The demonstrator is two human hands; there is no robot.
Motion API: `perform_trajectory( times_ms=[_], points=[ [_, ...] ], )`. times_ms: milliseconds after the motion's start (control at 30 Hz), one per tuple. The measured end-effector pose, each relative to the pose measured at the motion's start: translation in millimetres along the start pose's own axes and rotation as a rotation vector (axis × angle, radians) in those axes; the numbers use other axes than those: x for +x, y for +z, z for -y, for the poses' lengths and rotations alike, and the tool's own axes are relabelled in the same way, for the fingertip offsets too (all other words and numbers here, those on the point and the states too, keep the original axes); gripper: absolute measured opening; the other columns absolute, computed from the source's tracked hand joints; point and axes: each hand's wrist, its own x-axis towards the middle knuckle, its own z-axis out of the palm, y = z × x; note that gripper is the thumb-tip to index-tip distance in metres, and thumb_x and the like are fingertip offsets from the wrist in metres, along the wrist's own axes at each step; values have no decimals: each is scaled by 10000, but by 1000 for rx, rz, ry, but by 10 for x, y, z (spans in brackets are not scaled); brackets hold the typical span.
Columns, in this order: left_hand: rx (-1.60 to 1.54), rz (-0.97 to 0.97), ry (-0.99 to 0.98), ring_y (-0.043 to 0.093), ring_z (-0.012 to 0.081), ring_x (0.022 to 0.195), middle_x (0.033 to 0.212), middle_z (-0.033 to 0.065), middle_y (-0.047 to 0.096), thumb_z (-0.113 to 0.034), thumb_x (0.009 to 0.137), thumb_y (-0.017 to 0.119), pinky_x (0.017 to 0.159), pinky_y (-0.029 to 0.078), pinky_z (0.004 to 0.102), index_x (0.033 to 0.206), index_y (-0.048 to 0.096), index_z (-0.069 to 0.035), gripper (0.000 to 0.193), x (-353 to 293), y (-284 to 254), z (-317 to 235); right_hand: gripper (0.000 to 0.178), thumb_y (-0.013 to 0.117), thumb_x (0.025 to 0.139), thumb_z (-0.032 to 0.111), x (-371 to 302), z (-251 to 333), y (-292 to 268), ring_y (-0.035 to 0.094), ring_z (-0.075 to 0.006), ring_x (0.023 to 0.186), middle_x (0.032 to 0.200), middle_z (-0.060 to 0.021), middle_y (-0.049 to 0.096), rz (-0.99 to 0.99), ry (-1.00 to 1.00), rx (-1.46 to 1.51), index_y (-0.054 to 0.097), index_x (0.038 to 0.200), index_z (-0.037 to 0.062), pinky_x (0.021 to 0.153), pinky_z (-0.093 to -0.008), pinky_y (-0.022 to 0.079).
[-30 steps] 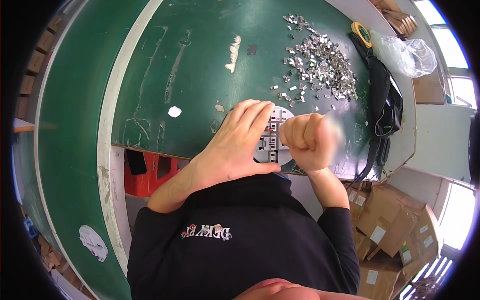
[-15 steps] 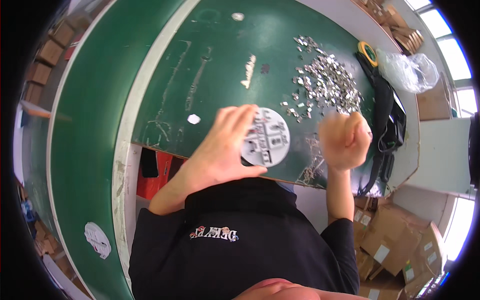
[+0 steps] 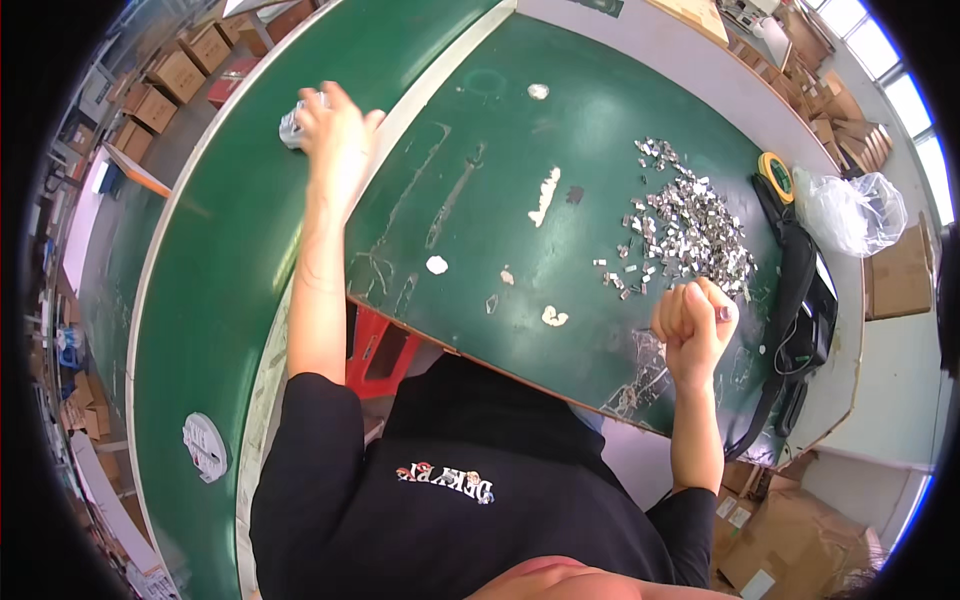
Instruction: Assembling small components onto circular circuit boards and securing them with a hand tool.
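This is a factory assembly workshop. A worn green tabletop (image 3: pixel 470 230) with scuffed paint carries a heap of small metal clips (image 3: pixel 690 225), and beside it runs a long green conveyor belt (image 3: pixel 190 300). Stacked cardboard boxes (image 3: pixel 170 75) line the floor beyond the belt, and more cartons (image 3: pixel 790 530) sit below the tabletop.

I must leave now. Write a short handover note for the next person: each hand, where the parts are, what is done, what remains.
Left hand: stretched out to the green belt, on a round white part.
Right hand: closed fist at the near edge of the pile of small metal clips on the green table; whether it holds a clip cannot be told.
Done: another white part lies on the belt.
Left: a large pile of clips remains.
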Motion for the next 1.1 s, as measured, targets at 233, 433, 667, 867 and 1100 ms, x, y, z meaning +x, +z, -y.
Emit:
perform_trajectory(
  times_ms=[233, 433, 667, 867, 1100],
  points=[
    [-213, 233, 322, 491, 450, 1198, 1384, 273, 467, -170, 881, 649, 963, 474, 535, 1340, 495, 26, 522, 450, 613, -560, 368, 494, 991, 63, 38, 131, -66, 225, -70, 389, 483, 0, 334, -23, 314, 174, 399, 637, 105, 358, -235, 226],
    [-304, 329, 373, 503, 387, 1232, 1417, 191, 486, -128, 883, 635, 1041, 450, 471, 1378, 500, -14, 525, 1394, 1501, -716, 369, 486, 999, 85, 144, 159, -111, 213, -62, 382, 485, 4, 334, -144, 406, 158, 398, 642, 108, 347, -234, 206],
    [-157, 130, 506, 486, 328, 1304, 1471, 120, 461, -135, 941, 555, 1037, 444, 541, 1412, 464, -63, 485, 2419, 2285, -789, 375, 459, 1003, 103, 335, 176, -244, 180, -55, 355, 460, 7, 326, -247, 370, 175, 381, 636, 120, 319, -232, 170],
    [148, 93, 537, 396, 314, 1413, 1513, 105, 435, -87, 936, 533, 1095, 384, 583, 1456, 432, -104, 530, 3012, 2744, -1036, 368, 455, 997, 96, 386, 141, -401, 183, -55, 350, 455, 0, 337, -327, 308, 128, 386, 636, 118, 316, -230, 178],
    [337, 64, 636, 502, 303, 1263, 1404, 116, 497, -153, 962, 480, 1039, 445, 512, 1347, 530, -126, 389, 3478, 3166, -1108, 362, 452, 993, 86, 496, 81, -546, 185, -56, 346, 453, -6, 342, -456, 315, 177, 395, 636, 112, 318, -227, 180]
  ],
)
